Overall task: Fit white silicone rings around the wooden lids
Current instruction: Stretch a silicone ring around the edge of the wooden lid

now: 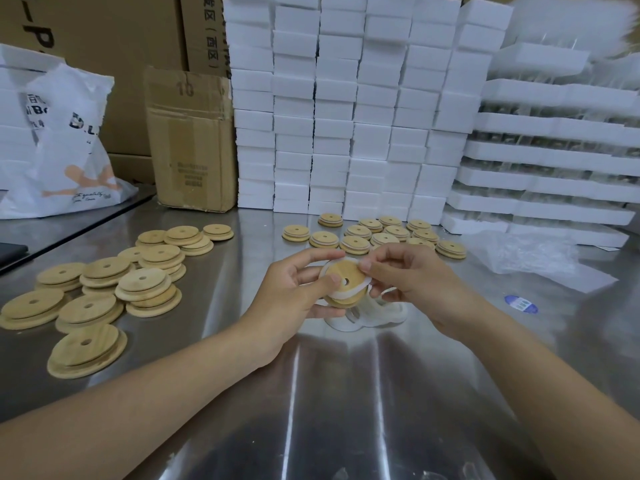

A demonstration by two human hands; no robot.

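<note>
Bright overhead light glares off the steel table [346,393]; edges warp, blur.

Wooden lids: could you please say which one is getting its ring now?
The lid pinched between left hand and right hand, white ring partly round it.

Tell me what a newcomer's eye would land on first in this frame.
At centre, the left hand grips a wooden lid while the right hand pinches a white ring onto its rim. Behind them rises a wall of white boxes, and bare lids lie piled on the metal table to the left.
</note>
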